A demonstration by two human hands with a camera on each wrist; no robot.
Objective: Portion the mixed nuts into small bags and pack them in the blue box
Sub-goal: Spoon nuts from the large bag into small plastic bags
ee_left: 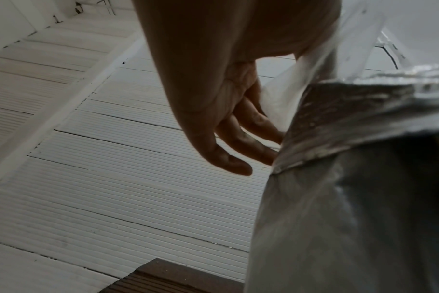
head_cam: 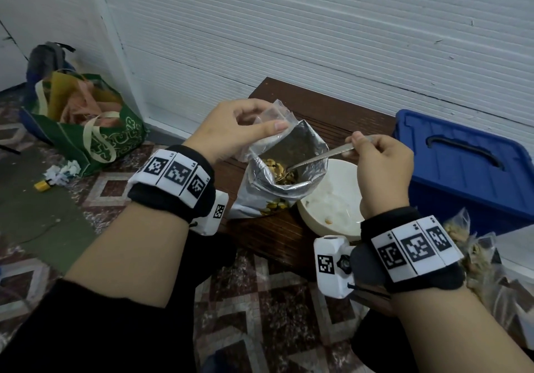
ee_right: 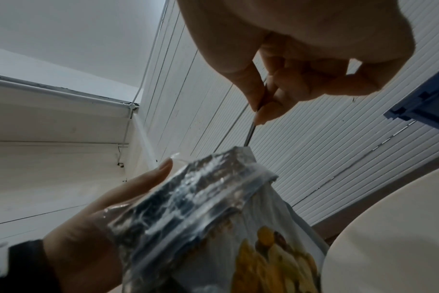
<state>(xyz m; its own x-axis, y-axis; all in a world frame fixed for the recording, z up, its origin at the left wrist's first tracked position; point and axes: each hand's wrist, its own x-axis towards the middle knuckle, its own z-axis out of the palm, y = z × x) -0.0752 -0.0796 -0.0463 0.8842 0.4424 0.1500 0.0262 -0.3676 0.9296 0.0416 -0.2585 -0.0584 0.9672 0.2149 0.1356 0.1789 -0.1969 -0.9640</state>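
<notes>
A foil bag of mixed nuts (head_cam: pixel 291 182) stands open on the dark wooden table (head_cam: pixel 323 107). My right hand (head_cam: pixel 357 146) pinches a metal spoon (head_cam: pixel 323 156) whose bowl sits down among the nuts. Just above the foil bag's left rim, my left hand (head_cam: pixel 261 118) holds a small clear bag (head_cam: pixel 278 114) between thumb and fingers. The right wrist view shows the spoon handle (ee_right: pixel 249 134) entering the foil bag (ee_right: pixel 276 247), with the clear bag (ee_right: pixel 188 198) in front. The blue box (head_cam: pixel 468 167) sits to the right, lid on.
A white bowl (head_cam: pixel 332 202) sits right of the nut bag, nearly bare. Several small filled bags (head_cam: pixel 462 239) lie by my right wrist. On the patterned floor at left are a green tote (head_cam: pixel 95 133), a backpack (head_cam: pixel 47 58) and paper scraps (head_cam: pixel 62 172). A white ribbed wall backs the table.
</notes>
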